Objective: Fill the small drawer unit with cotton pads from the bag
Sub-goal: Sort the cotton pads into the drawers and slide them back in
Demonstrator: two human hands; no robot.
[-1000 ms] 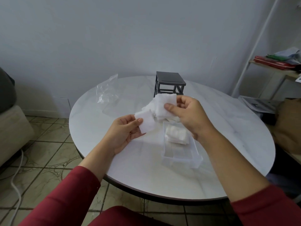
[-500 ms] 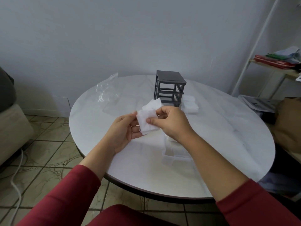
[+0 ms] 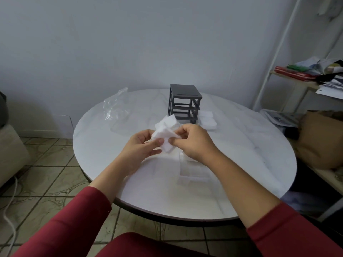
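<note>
Pinched a bunch of cotton pads [image 3: 164,130] in left grip [image 3: 141,145] and right grip [image 3: 193,143] together, above the middle of the desk [image 3: 111,164]. Found the grey drawer unit [image 3: 185,104] just beyond, a pile of pads [image 3: 207,120] beside its right, the bag [image 3: 115,108] far left.

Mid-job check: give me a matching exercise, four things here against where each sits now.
Things:
1 dark grey plastic drawer frame
2 crumpled clear plastic bag
3 fanned white cotton pads
4 clear plastic drawer

Places:
a pinched between left hand and right hand
b near side, below the right wrist
c far left of the round white table
d far middle

Pairs: 1-d, 2-c, 3-a, 4-b
</note>
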